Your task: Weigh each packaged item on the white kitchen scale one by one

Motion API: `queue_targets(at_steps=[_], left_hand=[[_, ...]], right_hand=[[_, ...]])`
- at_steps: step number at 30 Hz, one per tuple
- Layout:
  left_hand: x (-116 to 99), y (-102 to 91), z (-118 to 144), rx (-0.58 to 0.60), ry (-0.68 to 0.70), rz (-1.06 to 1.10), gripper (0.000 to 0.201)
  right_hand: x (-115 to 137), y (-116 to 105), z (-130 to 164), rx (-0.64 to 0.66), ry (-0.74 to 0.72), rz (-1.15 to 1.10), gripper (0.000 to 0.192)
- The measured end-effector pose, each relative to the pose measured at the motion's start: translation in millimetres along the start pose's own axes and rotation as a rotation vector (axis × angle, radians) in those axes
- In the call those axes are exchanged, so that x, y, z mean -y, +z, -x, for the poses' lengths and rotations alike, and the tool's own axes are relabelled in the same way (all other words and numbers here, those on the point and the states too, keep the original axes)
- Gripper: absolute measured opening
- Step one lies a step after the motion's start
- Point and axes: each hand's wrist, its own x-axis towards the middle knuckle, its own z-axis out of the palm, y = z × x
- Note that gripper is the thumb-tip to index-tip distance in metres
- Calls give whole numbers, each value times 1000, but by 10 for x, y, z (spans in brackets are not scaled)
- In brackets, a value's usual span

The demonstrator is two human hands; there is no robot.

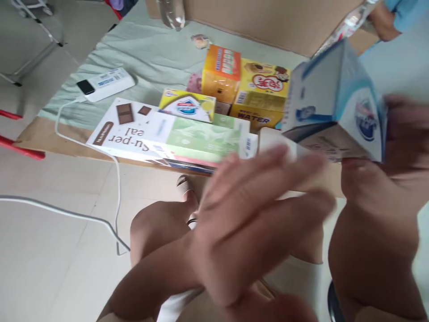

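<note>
Pale tile floor (50,250), prob. daylight.

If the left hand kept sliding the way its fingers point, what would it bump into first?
Probably the blue-and-white cardboard carton that the right hand holds; the left hand's blurred fingertips lie just under its lower edge, though depth is unclear.

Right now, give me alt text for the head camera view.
The right hand holds up a blue and white carton, while the blurred left hand is open beside it. Behind lie food boxes and a power bank on green cloth.
</note>
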Motion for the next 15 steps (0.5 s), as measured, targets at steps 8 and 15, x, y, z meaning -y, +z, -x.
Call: queue_targets(at_steps=[8,15], left_hand=[[718,1075,264,241,9,-71,45],[1026,1178,93,192,-141,-115,62]], right_hand=[[-1179,-586,914,51,502,65,48],[-1453,-512,936,256,420,100,62]])
